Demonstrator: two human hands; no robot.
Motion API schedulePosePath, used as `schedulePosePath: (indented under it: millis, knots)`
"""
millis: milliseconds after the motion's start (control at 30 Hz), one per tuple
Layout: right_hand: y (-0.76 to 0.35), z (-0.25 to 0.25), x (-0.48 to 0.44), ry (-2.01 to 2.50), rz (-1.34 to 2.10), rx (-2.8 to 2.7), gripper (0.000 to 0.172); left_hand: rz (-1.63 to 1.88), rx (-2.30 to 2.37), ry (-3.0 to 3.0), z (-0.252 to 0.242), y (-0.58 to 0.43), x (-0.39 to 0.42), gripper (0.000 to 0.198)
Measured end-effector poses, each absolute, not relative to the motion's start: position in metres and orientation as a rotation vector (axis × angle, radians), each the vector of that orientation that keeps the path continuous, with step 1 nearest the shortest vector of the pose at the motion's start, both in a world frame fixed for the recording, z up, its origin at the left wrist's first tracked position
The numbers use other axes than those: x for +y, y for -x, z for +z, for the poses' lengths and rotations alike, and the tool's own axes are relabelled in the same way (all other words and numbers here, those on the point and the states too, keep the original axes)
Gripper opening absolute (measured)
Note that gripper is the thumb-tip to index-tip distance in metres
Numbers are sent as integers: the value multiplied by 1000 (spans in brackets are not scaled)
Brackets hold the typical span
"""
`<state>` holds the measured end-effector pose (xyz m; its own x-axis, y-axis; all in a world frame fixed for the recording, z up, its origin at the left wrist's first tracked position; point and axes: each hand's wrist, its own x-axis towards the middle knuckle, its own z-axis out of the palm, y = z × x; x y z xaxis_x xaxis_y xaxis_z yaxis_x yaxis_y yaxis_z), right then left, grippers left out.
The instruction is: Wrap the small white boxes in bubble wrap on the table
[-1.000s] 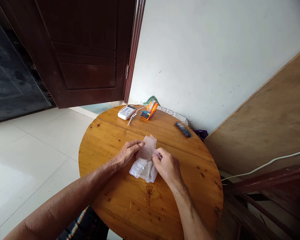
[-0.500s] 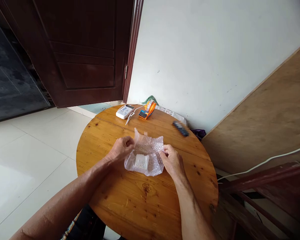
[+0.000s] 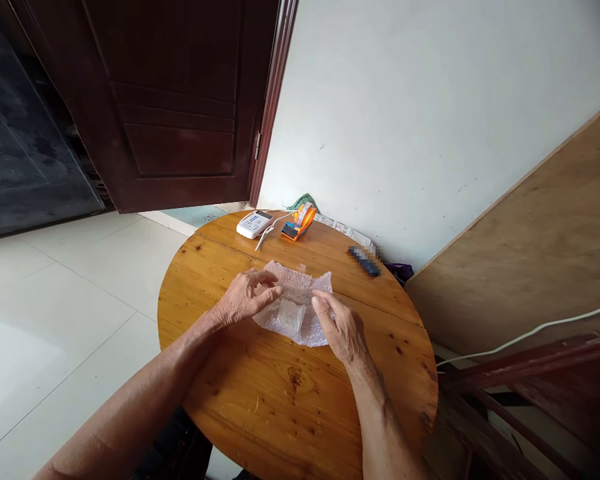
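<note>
A sheet of clear bubble wrap (image 3: 315,327) lies spread on the round wooden table (image 3: 250,413). On its near part rests a small, pale, flat item (image 3: 291,316), seemingly under or in clear plastic; its kind is hard to make out. My left hand (image 3: 250,293) is over the wrap's left side, thumb and fingers apart, holding nothing. Over the right side, my right hand (image 3: 339,323) has its fingers stretched out and thumb apart, near or touching the wrap.
Toward the back of the table are a white box-like device (image 3: 254,225) with a white cord, an orange tape dispenser (image 3: 299,223) and a dark, pixelated long object (image 3: 364,261). Behind stand a white wall (image 3: 405,120) and a dark red door (image 3: 180,100).
Both hands have released the bubble wrap's edges and moved inward over it. The wrap's raised left edge has come down, and the sheet lies flatter.
</note>
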<state>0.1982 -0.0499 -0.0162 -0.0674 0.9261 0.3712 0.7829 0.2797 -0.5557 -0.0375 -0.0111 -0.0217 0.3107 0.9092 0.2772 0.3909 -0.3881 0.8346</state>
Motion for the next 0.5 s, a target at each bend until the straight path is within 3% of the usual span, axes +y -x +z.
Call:
schedulePosePath:
  millis: [133,300,400,500]
  knots:
    - [-209,-18,-48,1578,733,-1799,41,821,1158,-1974,-21,39,-12,45]
    - [-229,1,-59,1217,1257,-1756,30,793,832,-1653,-10,55,-8,46]
    - [-227,9,-68,976,1705,-1837,40,490,577,-1548,-9,64,-6,46]
    - [-218,6,-68,1100,1770,-1978,37,223,615,-1497,-14,64,-5,33]
